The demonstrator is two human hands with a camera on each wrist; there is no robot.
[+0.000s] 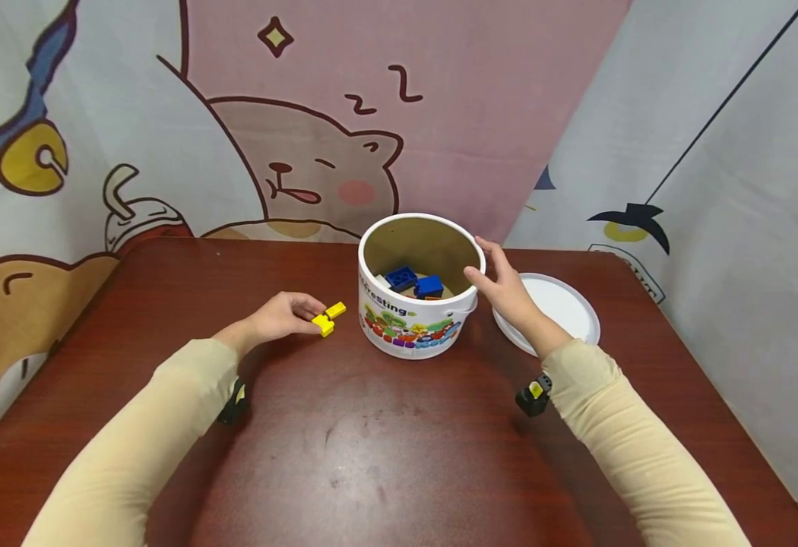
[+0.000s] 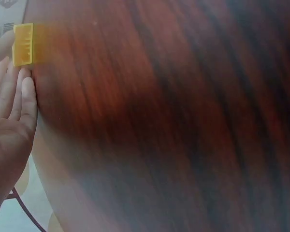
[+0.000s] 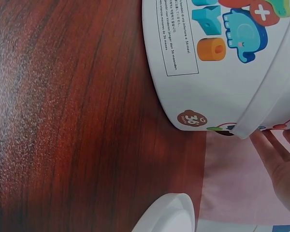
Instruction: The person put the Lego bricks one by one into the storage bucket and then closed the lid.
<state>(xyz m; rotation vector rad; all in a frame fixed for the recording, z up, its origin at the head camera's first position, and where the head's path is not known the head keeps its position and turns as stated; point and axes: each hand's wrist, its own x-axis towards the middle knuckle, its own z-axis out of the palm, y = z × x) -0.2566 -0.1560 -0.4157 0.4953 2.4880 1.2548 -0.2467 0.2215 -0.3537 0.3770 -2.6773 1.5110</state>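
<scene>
My left hand [image 1: 281, 317] pinches yellow building bricks [image 1: 323, 325] just above the table, left of a white bucket. Two yellow parts show past the fingertips; whether they are joined I cannot tell. Seen from the left wrist, the yellow brick [image 2: 23, 44] shows its hollow, ribbed side between thumb and fingers. The bucket [image 1: 409, 330] stands upright, uncovered, with a colourful print. Inside lie blue bricks [image 1: 429, 286] and a white piece [image 1: 382, 282]. My right hand [image 1: 508, 290] holds the bucket's right rim, thumb over the edge. In the right wrist view, the bucket hides part of its fingers.
A round white lid [image 1: 570, 308] lies on the table to the right of the bucket, partly behind the right hand. The brown wooden table [image 1: 385, 456] reaches to a cartoon-printed cloth [image 1: 481, 114] at the back. A white handle [image 1: 463, 310] hangs on the bucket's side.
</scene>
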